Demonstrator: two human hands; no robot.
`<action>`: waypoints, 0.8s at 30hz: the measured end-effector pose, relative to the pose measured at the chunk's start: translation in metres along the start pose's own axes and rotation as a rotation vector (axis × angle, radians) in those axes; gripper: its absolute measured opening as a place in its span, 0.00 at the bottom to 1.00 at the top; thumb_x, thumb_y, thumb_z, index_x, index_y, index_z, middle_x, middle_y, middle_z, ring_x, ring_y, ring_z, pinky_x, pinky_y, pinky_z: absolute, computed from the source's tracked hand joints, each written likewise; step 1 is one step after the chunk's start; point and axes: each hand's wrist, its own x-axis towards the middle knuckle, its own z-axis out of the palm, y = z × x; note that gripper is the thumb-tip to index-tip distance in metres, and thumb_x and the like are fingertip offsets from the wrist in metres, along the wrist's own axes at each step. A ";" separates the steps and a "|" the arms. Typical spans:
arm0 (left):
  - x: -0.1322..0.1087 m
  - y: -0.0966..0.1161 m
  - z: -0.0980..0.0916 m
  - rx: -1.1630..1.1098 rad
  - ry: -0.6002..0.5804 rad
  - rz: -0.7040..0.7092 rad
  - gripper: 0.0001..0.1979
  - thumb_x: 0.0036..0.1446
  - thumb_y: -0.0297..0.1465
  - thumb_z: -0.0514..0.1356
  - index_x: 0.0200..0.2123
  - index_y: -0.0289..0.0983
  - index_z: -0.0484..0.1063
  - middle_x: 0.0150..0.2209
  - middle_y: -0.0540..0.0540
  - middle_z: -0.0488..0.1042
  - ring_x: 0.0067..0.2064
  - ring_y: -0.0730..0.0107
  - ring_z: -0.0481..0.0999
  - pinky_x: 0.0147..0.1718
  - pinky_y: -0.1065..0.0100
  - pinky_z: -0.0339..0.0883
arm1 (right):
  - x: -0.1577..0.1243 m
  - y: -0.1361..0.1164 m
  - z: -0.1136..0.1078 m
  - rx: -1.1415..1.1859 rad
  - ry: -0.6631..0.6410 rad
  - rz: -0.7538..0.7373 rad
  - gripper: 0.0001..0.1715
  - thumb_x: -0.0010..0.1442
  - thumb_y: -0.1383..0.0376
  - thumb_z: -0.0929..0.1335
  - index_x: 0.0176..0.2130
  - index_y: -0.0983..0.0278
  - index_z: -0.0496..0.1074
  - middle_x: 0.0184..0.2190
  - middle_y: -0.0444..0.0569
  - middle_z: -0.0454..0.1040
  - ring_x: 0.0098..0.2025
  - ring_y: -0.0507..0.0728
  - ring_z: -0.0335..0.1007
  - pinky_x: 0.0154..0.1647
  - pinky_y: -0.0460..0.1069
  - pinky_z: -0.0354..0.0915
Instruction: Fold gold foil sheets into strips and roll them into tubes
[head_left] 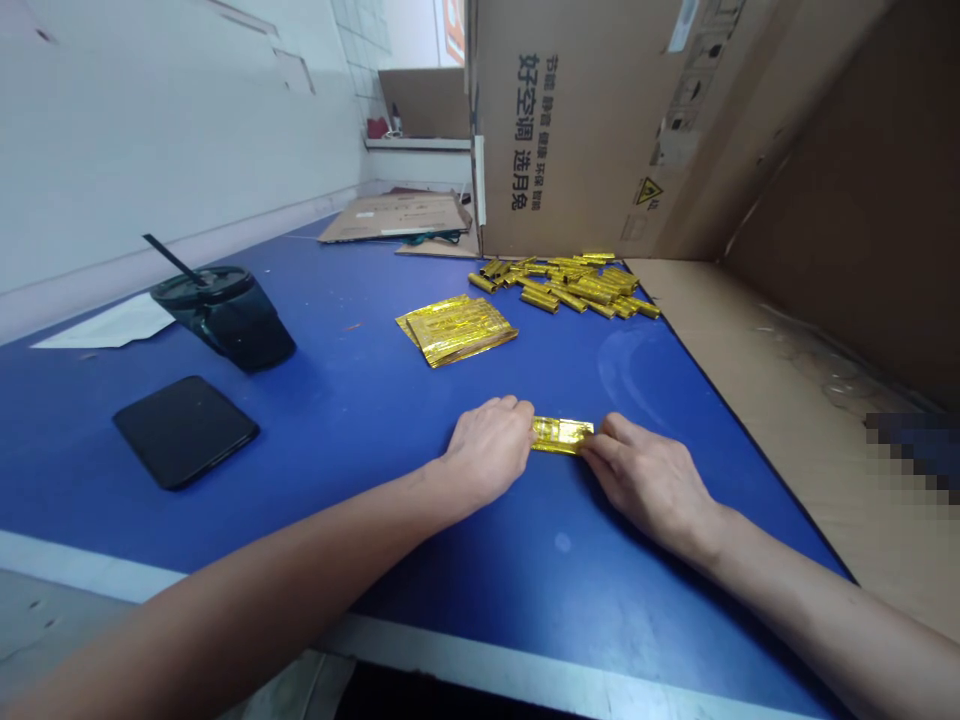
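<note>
I am looking down from far away through the head camera, and right in front of me is a small gold foil strip [561, 434], lying flat on the blue table top [337, 480] near the table's front edge. My left hand [487, 452] holds the left end of the strip and my right hand [645, 485] holds the right end. Both hands are closed on it, with the fingers [604, 432] of the right hand pressing down on the foil, so the strip sits between them and the hands are not apart. Call straight ahead 12 o'clock. At about 12 o'clock from the strip is a flat stack of gold foil packets [457, 332], a bit to the left. Past it, a messy pile of little rolled gold foil sticks [570, 285] lies at 12 o'clock, by a big cardboard box wall [570, 130] with dark writing on it. At 10 o'clock stands a dark cup [225, 322] with a lid and a black straw [174, 258], and a sheet of white paper [105, 325] sticks out under it. At 9 o'clock lies a black phone [184, 432], face down or dark, I cannot tell which. Far off at 11 o'clock, a flat piece of cardboard [394, 217] lies on the table.
</note>
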 end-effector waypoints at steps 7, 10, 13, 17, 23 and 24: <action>-0.005 0.003 -0.004 0.147 0.051 0.158 0.07 0.56 0.25 0.47 0.33 0.36 0.64 0.32 0.46 0.66 0.35 0.65 0.66 0.32 0.66 0.61 | 0.000 -0.003 -0.002 -0.082 -0.009 -0.132 0.14 0.58 0.69 0.58 0.26 0.64 0.67 0.25 0.46 0.65 0.25 0.50 0.58 0.25 0.46 0.51; -0.012 0.010 -0.008 0.199 0.027 0.308 0.08 0.56 0.24 0.47 0.34 0.36 0.66 0.34 0.45 0.66 0.38 0.64 0.64 0.34 0.65 0.60 | 0.001 -0.003 -0.001 -0.083 -0.009 -0.141 0.13 0.58 0.69 0.58 0.26 0.65 0.67 0.25 0.46 0.65 0.25 0.51 0.57 0.25 0.46 0.50; -0.020 0.018 -0.010 0.238 -0.026 0.355 0.09 0.54 0.24 0.48 0.37 0.33 0.66 0.36 0.43 0.67 0.38 0.63 0.64 0.33 0.65 0.60 | 0.000 -0.005 -0.001 -0.091 -0.011 -0.157 0.13 0.58 0.69 0.58 0.26 0.65 0.67 0.26 0.47 0.65 0.26 0.51 0.57 0.26 0.47 0.50; -0.027 0.025 -0.007 0.289 -0.041 0.336 0.13 0.53 0.23 0.50 0.43 0.30 0.63 0.37 0.41 0.67 0.38 0.61 0.65 0.31 0.66 0.60 | -0.002 -0.008 -0.005 -0.135 -0.020 -0.173 0.11 0.57 0.70 0.59 0.27 0.64 0.68 0.28 0.48 0.66 0.28 0.53 0.58 0.27 0.48 0.50; -0.032 0.028 -0.003 0.313 0.015 0.297 0.14 0.53 0.22 0.49 0.43 0.30 0.63 0.37 0.41 0.66 0.38 0.61 0.65 0.31 0.65 0.60 | -0.004 -0.012 -0.012 -0.214 -0.048 -0.207 0.09 0.55 0.73 0.61 0.29 0.66 0.69 0.28 0.48 0.66 0.30 0.55 0.59 0.28 0.49 0.52; -0.032 0.028 -0.003 0.313 0.020 0.298 0.13 0.53 0.22 0.49 0.43 0.30 0.64 0.37 0.41 0.67 0.38 0.61 0.65 0.32 0.64 0.59 | -0.004 -0.013 -0.013 -0.219 -0.053 -0.212 0.09 0.54 0.73 0.60 0.29 0.66 0.69 0.28 0.49 0.67 0.30 0.55 0.59 0.28 0.49 0.52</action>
